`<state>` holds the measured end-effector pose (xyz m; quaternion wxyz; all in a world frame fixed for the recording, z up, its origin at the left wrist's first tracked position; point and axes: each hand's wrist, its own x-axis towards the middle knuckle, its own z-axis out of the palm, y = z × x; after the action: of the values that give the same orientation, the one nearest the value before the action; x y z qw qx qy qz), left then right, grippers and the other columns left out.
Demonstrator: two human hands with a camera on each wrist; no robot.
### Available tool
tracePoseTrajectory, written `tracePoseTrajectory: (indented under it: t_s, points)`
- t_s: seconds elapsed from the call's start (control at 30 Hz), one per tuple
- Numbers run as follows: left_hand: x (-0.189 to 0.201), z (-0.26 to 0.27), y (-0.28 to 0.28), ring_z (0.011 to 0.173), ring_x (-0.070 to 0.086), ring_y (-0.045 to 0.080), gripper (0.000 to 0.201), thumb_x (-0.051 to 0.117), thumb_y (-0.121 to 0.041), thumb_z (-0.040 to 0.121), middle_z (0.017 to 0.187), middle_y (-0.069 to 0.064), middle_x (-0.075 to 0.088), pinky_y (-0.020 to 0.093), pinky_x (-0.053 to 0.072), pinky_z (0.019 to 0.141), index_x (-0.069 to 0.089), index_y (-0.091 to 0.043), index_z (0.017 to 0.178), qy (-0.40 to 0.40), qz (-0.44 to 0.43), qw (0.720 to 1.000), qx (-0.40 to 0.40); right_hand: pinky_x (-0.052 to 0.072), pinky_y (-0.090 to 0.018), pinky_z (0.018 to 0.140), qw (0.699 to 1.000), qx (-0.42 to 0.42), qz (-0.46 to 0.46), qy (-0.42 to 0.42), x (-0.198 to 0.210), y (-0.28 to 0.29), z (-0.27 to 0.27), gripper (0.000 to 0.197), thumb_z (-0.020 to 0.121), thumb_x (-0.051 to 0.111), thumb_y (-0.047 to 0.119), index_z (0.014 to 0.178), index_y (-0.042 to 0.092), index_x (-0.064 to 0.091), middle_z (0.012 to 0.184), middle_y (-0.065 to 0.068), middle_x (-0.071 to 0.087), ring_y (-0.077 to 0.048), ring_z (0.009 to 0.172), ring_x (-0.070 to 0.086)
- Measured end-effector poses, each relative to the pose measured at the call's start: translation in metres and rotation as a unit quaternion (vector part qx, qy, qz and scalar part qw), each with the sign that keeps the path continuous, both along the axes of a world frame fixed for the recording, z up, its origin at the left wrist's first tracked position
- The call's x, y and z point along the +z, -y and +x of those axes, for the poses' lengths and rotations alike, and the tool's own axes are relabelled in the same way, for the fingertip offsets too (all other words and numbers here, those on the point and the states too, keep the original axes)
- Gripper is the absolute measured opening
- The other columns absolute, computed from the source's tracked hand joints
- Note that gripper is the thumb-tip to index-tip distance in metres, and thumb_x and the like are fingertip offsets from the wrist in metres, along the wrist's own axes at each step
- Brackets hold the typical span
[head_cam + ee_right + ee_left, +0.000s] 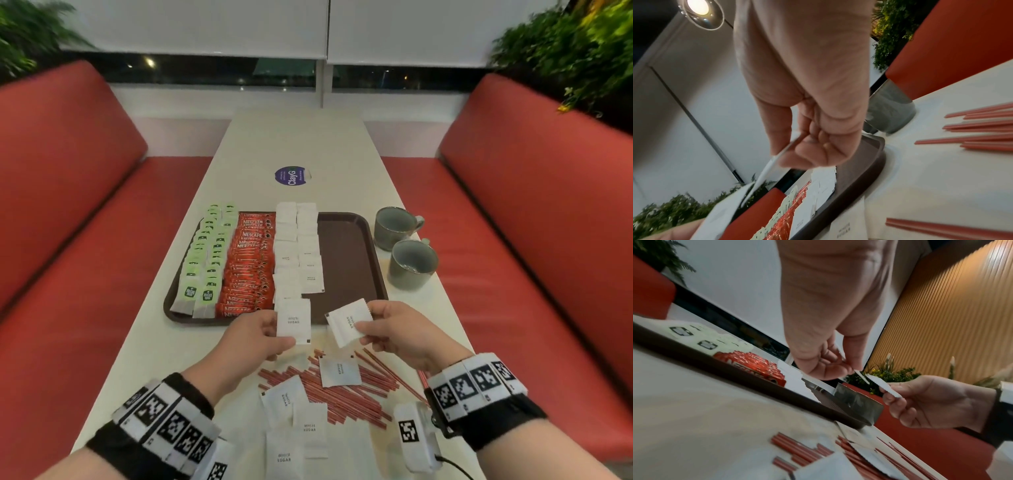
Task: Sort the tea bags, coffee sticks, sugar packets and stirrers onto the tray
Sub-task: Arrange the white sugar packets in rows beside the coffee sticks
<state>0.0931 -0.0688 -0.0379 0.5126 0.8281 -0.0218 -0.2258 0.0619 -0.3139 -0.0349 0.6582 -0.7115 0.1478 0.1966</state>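
Note:
My left hand (279, 330) pinches a white sugar packet (294, 320) just over the near edge of the brown tray (346, 260). Beside it, my right hand (364, 330) pinches another sugar packet (347, 322), tilted, over the table just before the tray. The tray holds green tea bags (205, 253) on the left, red coffee sticks (248, 263) beside them, then two columns of sugar packets (298, 250). Red stirrers (342, 387) and loose sugar packets (339, 370) lie on the table below my hands. In the wrist views each held packet shows edge-on: the left's (863, 378) and the right's (766, 172).
Two grey cups (394, 226) (412, 263) stand right of the tray. The tray's right third is bare brown surface. A round purple sticker (291, 175) sits farther up the white table (294, 137). Red bench seats (68, 171) flank the table on both sides.

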Motion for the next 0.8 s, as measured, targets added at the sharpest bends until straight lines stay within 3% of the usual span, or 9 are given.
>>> tracePoseTrajectory:
  t_s: [0.17,0.23,0.33,0.43,0.53,0.6,0.7,0.8]
  points:
    - [0.005,0.008,-0.028,0.080,0.069,0.017,0.022,0.073,-0.009,0.080,0.087,-0.006,0.075,0.025,0.053,0.066,0.067,-0.023,0.096,0.003,-0.003,0.999,0.052,0.041,-0.018,0.051,0.996,-0.029,-0.066,0.056,0.004,-0.011,0.029,0.009,0.086,0.065,0.000,0.088,0.009,0.065,0.085,-0.011,0.070,-0.008,0.056,0.054]
    - [0.007,0.012,-0.037,0.073,0.067,0.015,0.020,0.075,-0.011,0.079,0.081,-0.002,0.074,0.025,0.052,0.064,0.066,-0.021,0.094,0.011,0.004,0.998,0.063,0.042,-0.016,0.053,0.984,-0.001,-0.159,0.079,0.007,-0.017,0.048,0.006,0.088,0.064,0.007,0.086,0.012,0.065,0.081,-0.006,0.068,-0.008,0.060,0.054]
    - [0.011,0.018,-0.045,0.065,0.064,0.013,0.020,0.075,-0.011,0.078,0.075,0.005,0.073,0.023,0.051,0.060,0.065,-0.020,0.092,0.022,0.014,0.997,0.078,0.037,-0.016,0.053,0.938,0.067,-0.325,0.100,0.011,-0.025,0.081,0.012,0.090,0.060,0.015,0.080,0.019,0.064,0.074,0.005,0.061,-0.007,0.062,0.052]
    - [0.012,0.021,-0.051,0.063,0.062,0.012,0.018,0.075,-0.011,0.079,0.075,0.008,0.072,0.023,0.051,0.061,0.064,-0.020,0.090,0.026,0.019,0.996,0.079,0.036,-0.016,0.053,0.905,0.140,-0.395,0.071,0.005,-0.033,0.110,0.007,0.090,0.059,0.016,0.092,0.016,0.066,0.076,0.006,0.058,-0.006,0.064,0.052]
    - [0.010,0.024,-0.052,0.062,0.061,0.009,0.019,0.075,-0.012,0.079,0.077,0.006,0.072,0.021,0.051,0.059,0.064,-0.022,0.091,0.024,0.015,0.996,0.079,0.038,-0.014,0.053,0.896,0.175,-0.407,0.040,-0.004,-0.041,0.130,0.016,0.088,0.059,0.014,0.102,0.014,0.066,0.073,0.006,0.058,-0.005,0.063,0.053]
    - [0.008,0.027,-0.052,0.061,0.060,0.008,0.020,0.075,-0.012,0.080,0.077,0.006,0.072,0.019,0.049,0.058,0.063,-0.024,0.091,0.022,0.011,0.997,0.080,0.044,-0.015,0.060,0.893,0.175,-0.413,0.029,-0.009,-0.045,0.139,0.022,0.087,0.060,0.012,0.108,0.011,0.066,0.079,0.005,0.060,-0.008,0.068,0.057]
    - [0.005,0.032,-0.047,0.060,0.059,0.009,0.021,0.075,-0.011,0.079,0.080,0.014,0.070,0.018,0.050,0.058,0.063,-0.023,0.093,0.016,0.002,0.997,0.078,0.050,-0.024,0.080,0.889,0.175,-0.422,0.019,-0.017,-0.048,0.146,0.028,0.086,0.063,0.013,0.114,0.010,0.064,0.105,-0.003,0.062,-0.017,0.089,0.061]
    - [0.002,0.035,-0.042,0.060,0.057,0.010,0.023,0.075,-0.009,0.079,0.073,0.014,0.067,0.022,0.049,0.060,0.063,-0.019,0.095,0.003,-0.013,0.997,0.074,0.046,-0.024,0.081,0.875,0.172,-0.451,0.025,-0.018,-0.049,0.146,0.024,0.088,0.062,0.016,0.111,0.013,0.060,0.115,-0.003,0.059,-0.017,0.094,0.056]
